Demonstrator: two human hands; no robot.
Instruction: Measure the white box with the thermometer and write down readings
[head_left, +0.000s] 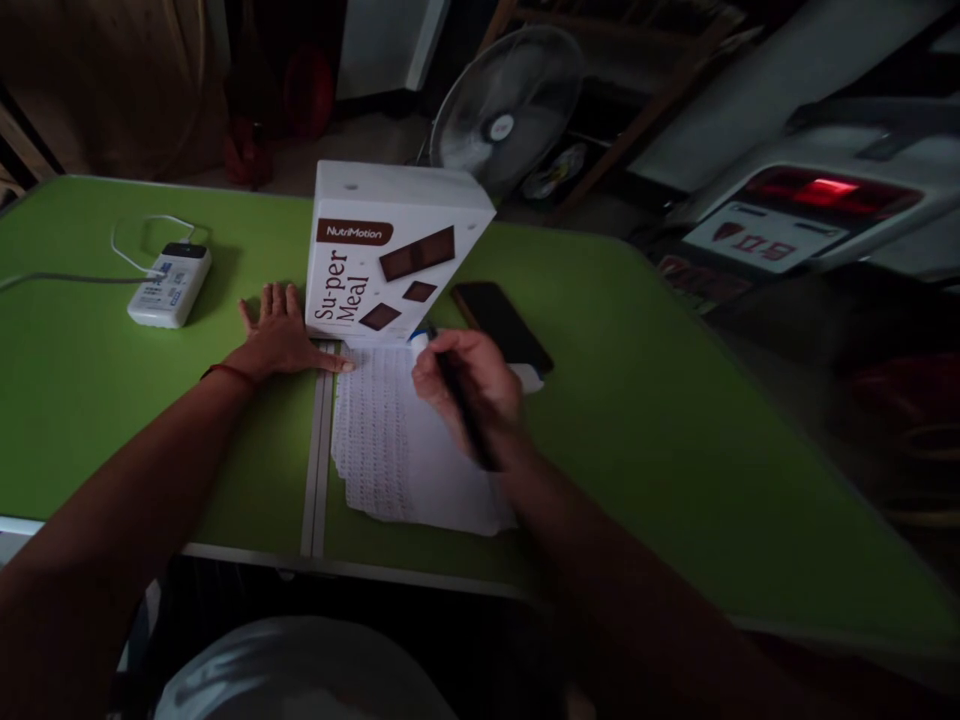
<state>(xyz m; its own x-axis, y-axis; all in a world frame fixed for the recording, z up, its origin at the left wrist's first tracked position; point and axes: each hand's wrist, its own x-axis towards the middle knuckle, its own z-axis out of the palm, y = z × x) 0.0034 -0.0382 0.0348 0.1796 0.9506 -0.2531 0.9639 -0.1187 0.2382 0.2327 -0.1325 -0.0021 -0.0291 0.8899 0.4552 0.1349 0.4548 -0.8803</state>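
My right hand (480,385) is closed around a dark pen (463,405), held slanted over a sheet of paper (442,475). A small white piece with a blue end (418,343) shows at my fingertips; I cannot tell whether it belongs to the pen. Rows of small handwriting cover the left part of the sheet, and its left edge is ragged. My left hand (276,330) lies flat with fingers spread on the green table, its thumb reaching onto the paper's top left corner. Just beyond the paper stands a white "Su-per Meal" box (382,260), upright.
A black phone (504,325) lies right of the box on the green table (660,420). To the left, a white power strip (171,285) has cables plugged in. Behind the table stand a fan (506,110) and, at right, a white scooter with a red tail light (832,190).
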